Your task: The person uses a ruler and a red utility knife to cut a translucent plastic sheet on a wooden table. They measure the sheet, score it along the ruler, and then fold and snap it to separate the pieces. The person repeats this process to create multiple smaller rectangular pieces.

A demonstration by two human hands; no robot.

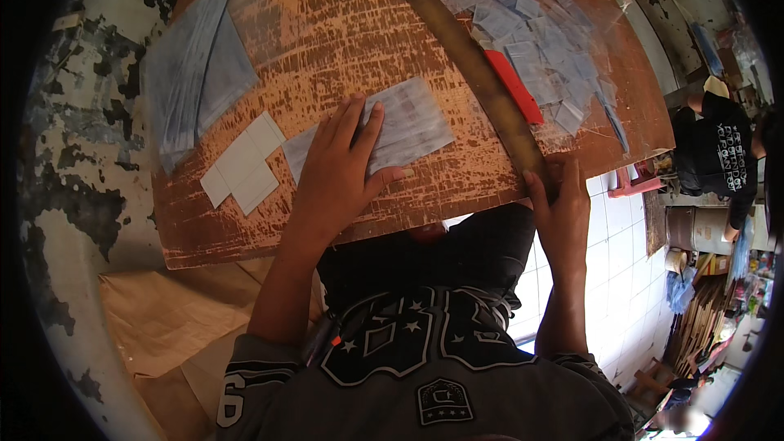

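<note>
**Hands on a worn cutting board, sheet pinned and ruler gripped**

The left hand lies flat with fingers spread on a grey-blue translucent rectangular sheet near the middle of the scuffed, orange-brown wooden board, seemingly to keep the sheet from sliding. The right hand is at the board's near right edge, its fingers curled round the lower end of a long, dull brass-coloured straightedge; the straightedge runs diagonally away across the board, probably held as a guide. A flat red strip-shaped piece lies just beside the straightedge on its right. Beyond it sits a loose scatter of small clear-blue cut rectangles, kept apart from the uncut material. To the left, a stack of larger grey-blue sheets rests on the board, with a few white square cards near it. No box, tray or other container shows on the board; the pieces lie in open heaps
</note>
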